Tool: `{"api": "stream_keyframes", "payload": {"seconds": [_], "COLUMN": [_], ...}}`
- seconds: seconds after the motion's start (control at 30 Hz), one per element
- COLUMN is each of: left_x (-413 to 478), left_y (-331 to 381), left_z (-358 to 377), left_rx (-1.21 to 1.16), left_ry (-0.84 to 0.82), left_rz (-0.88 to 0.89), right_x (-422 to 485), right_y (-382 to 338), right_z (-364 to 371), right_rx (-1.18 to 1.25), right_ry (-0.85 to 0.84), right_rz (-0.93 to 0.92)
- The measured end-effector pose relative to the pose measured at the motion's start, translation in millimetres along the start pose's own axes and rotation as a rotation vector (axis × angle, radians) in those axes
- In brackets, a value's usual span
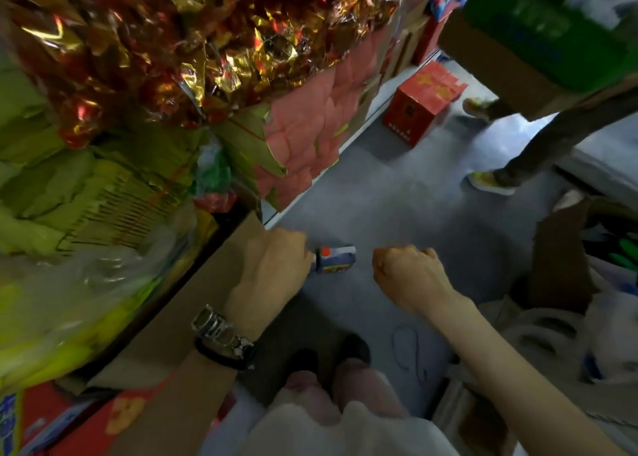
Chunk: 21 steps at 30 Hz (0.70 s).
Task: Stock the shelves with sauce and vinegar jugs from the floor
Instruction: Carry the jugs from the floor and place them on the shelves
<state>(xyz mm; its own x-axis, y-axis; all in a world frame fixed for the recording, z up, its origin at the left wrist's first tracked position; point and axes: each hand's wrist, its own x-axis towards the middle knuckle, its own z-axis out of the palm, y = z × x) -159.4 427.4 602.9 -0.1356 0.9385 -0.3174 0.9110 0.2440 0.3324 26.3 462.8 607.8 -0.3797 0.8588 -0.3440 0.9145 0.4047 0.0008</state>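
My left hand (272, 265), with a metal watch on the wrist, grips a small object with a blue, white and red label (336, 260) that sticks out to the right of my fingers; what it is stays unclear through the blur. My right hand (405, 276) hovers beside it over the grey floor (397, 196), fingers curled into a fist with nothing in them. No sauce or vinegar jug is plainly visible.
Shelving on the left holds gold foil goods (179, 41), pink paper stacks (310, 127) and yellow packs (69, 186). A red carton (421, 106) stands on the floor ahead. Another person's legs (518, 151) stand at right, carrying a box (538, 41). Open cartons (559, 265) crowd the right side.
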Motion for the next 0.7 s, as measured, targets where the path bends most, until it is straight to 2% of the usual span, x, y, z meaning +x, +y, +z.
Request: {"api": "stream_keyframes", "payload": {"seconds": [0.1,0.27,0.7], "left_x": [26.1,69.8,228.1], "left_y": [-1.3,-11.3,-64.6], "left_z": [24.6,90.0,306.4], "left_rx": [0.073,-0.002,0.192], "left_ry": [0.022,0.008,-0.040], "left_rz": [-0.012,-0.048,-0.052], "right_x": [29.7,82.1,239.7], "right_y": [11.1,28.4,71.9], "right_z": [22.5,86.0,316.0], "right_rx": [0.000,-0.013,-0.071], "right_ry": [-0.041,-0.129,-0.170], "right_rz": [-0.025,-0.065,-0.085]}}
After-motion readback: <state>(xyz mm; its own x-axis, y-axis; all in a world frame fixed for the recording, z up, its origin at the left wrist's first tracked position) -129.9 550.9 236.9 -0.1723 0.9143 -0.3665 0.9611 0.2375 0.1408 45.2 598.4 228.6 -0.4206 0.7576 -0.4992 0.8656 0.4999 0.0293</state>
